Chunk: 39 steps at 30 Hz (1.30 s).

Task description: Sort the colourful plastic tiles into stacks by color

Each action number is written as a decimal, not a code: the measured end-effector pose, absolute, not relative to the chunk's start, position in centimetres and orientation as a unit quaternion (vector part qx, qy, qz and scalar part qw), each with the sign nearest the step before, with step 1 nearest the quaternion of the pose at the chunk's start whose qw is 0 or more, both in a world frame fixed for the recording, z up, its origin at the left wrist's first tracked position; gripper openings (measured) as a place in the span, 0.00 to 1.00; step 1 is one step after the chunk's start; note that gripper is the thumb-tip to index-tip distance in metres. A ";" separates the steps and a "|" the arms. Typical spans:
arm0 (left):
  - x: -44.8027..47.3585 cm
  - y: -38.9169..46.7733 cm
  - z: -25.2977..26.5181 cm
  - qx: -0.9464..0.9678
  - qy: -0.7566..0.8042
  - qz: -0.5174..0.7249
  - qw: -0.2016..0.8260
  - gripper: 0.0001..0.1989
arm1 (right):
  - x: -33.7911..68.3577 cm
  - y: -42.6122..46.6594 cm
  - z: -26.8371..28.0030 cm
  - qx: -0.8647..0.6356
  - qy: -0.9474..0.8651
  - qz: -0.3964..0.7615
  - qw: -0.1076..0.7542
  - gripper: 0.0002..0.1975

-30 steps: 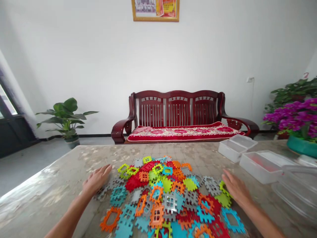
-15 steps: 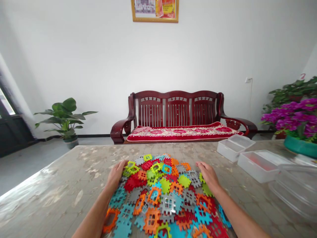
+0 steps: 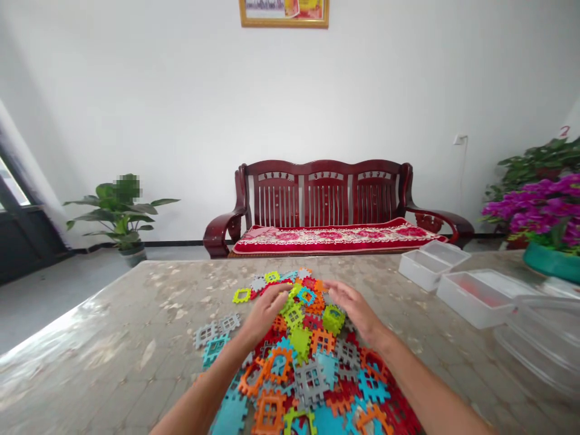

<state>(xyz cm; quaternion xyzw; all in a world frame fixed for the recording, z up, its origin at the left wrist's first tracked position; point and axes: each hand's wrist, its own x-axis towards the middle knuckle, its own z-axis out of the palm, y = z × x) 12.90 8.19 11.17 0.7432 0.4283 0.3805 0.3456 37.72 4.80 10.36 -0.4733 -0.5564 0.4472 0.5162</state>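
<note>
White wall [image 3: 181,90] fills the background beyond the pile of puzzle tiles [image 3: 299,342], with a dark red wooden bench [image 3: 326,202] against it. A red-and-white patterned mat [image 3: 335,237] covers the bench's seat, and a gold picture frame [image 3: 284,23] hangs above, cut off by the top of the view. Beneath the pile is a table [image 3: 113,338] with a shiny, patterned cover. The pile itself spreads over the table's near middle — notched squares in orange, red, grey, blue and lime, some solid, some with window-like openings.

Along the pile's left flank is the left hand [image 3: 263,314], fingers stretched forward and close together. On the pile's right flank, the right hand [image 3: 357,308] has its fingers extended inward toward the far part. Both hands are unclenched, with the pile between them; I cannot tell whether a tile is caught under the fingers.

Left of the pile lie two grey window tiles [image 3: 205,334], and at its far left edge a lime frame tile [image 3: 235,296]. Right of the pile, well apart, stand two translucent boxes [image 3: 466,302] — the nearer holds something reddish. Farther right of it are purple flowers [image 3: 539,205] in a teal pot [image 3: 548,261].
</note>
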 end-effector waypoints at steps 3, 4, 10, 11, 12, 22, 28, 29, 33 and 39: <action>12.8 3.2 10.9 0.868 0.367 0.228 0.245 0.32 | 40.6 1.9 9.2 -0.542 -0.638 0.326 0.439 0.32; 12.7 1.7 10.4 0.895 0.353 0.173 0.210 0.39 | 41.7 1.0 8.5 -0.580 -0.650 0.267 0.412 0.32; 13.8 -3.2 5.6 0.942 0.328 0.051 0.055 0.52 | 44.0 -2.2 4.9 -0.696 -0.654 0.131 0.266 0.33; 14.2 -3.4 5.2 0.938 0.340 0.062 0.038 0.52 | 43.6 -2.4 4.7 -0.696 -0.663 0.122 0.247 0.33; 14.6 -3.5 5.0 0.934 0.350 0.073 0.025 0.52 | 43.0 -2.5 4.6 -0.693 -0.674 0.107 0.234 0.32; 18.0 -2.6 5.5 0.920 0.359 0.157 0.011 0.32 | 38.6 -1.7 6.1 -0.689 -0.702 -0.016 0.181 0.21; 19.8 -2.2 5.8 0.918 0.361 0.160 0.034 0.27 | 37.4 -0.5 7.2 -0.668 -0.723 0.004 0.175 0.19; 19.9 -2.1 5.9 0.918 0.360 0.161 0.036 0.27 | 37.3 -0.2 7.4 -0.666 -0.724 0.015 0.180 0.19; 20.1 -1.4 6.3 0.922 0.350 0.164 0.031 0.27 | 36.7 0.8 8.0 -0.650 -0.718 0.078 0.237 0.20; 18.9 2.3 9.4 0.922 0.338 0.188 -0.019 0.21 | 35.7 4.2 9.6 -0.581 -0.699 0.208 0.362 0.22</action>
